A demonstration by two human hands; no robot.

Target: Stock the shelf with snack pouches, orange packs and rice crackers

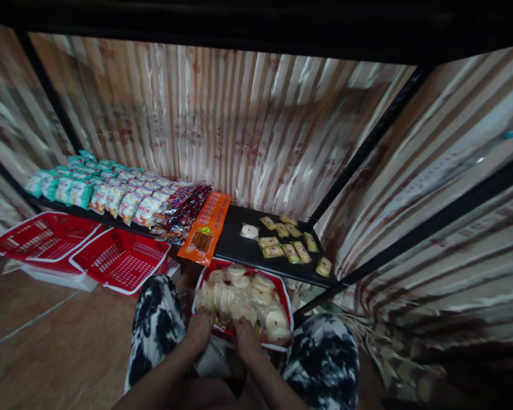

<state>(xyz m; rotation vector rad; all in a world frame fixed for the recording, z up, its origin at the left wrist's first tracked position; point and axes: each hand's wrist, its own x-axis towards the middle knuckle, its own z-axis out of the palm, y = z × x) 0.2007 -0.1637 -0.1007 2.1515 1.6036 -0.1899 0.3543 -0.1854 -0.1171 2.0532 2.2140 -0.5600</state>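
A red basket (284, 293) full of round white snack packets (248, 293) rests between my knees. My left hand (200, 330) and my right hand (245, 337) are both at its near edge, fingers curled down among the packets. What each hand grips is hidden. In front stands a low black shelf (235, 242). One round white packet (249, 230) lies on it beside several small yellow-green packets (288, 242).
On the shelf's left lie rows of teal packets (74, 182), white-and-red packets (130, 202), dark packets (183, 213) and a long orange packet (207, 228). Two red baskets (122, 259) sit on the wooden floor at left. Striped curtain hangs behind and right.
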